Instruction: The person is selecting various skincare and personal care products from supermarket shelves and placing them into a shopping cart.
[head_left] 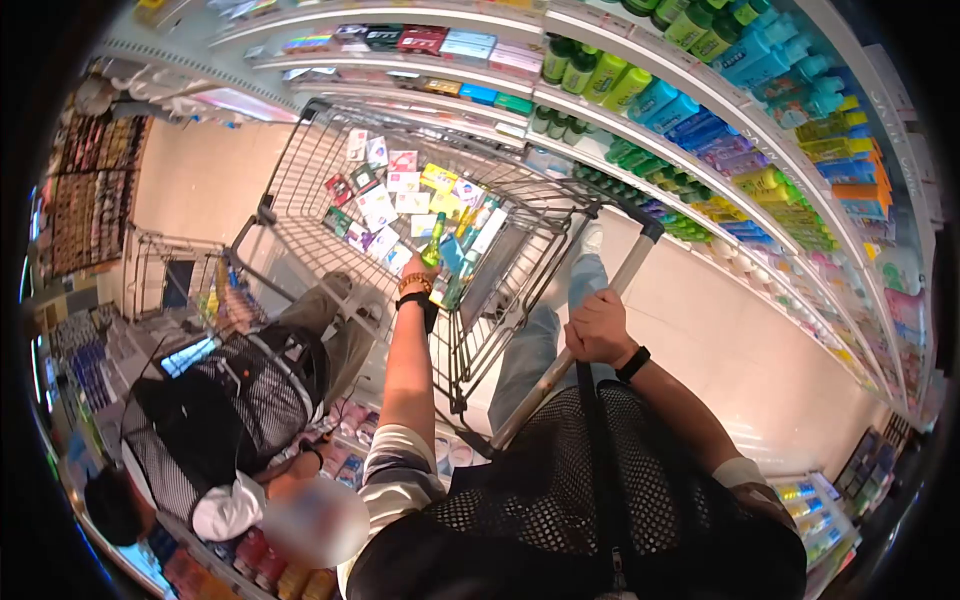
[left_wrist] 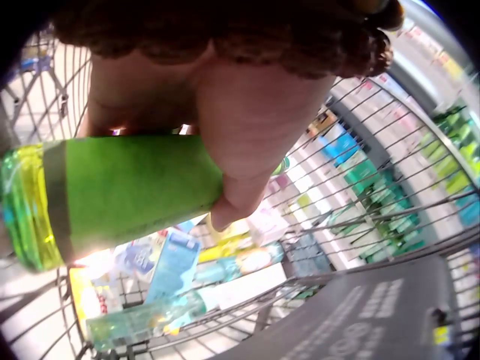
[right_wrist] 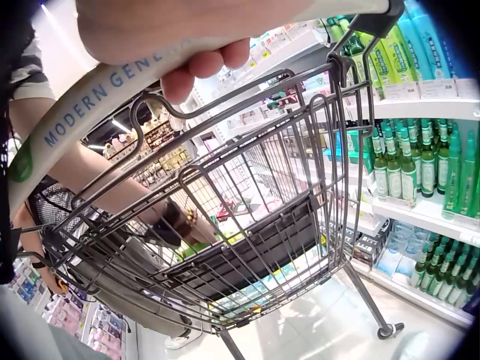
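Bottle [head_left: 433, 238], green-labelled, held over the wire basket [head_left: 300, 215] of a shopping cart, centre of the head view. The left hand [head_left: 424, 268] wraps the bottle's body, thumb [left_wrist: 240, 150] lying across the label and the other fingers behind it. In the left wrist view the bottle [left_wrist: 112, 199] runs across the frame, its clear yellow-green end at the left edge. It projects beyond the hand there, while the labelled part sits inside the grip. A hold round the body rather than the end probably carries the weight near its middle, so the bottle hangs clear of the wires.

Below it, on the basket floor, lie small boxes and packets [head_left: 390, 195] and further bottles [left_wrist: 150, 319], none touching the held one. A grey seat flap [left_wrist: 360, 315] fills the lower right of the left wrist view.

The right hand [head_left: 598, 326] grips the cart handle [head_left: 530, 395], right of centre in the head view. Its fingers [right_wrist: 206, 64] curl under the printed bar [right_wrist: 90, 120], a hold that seems to steady the cart. Stocked shelves [head_left: 760, 150] arc across the upper right, and a second person [head_left: 230, 420] crouches at lower left.
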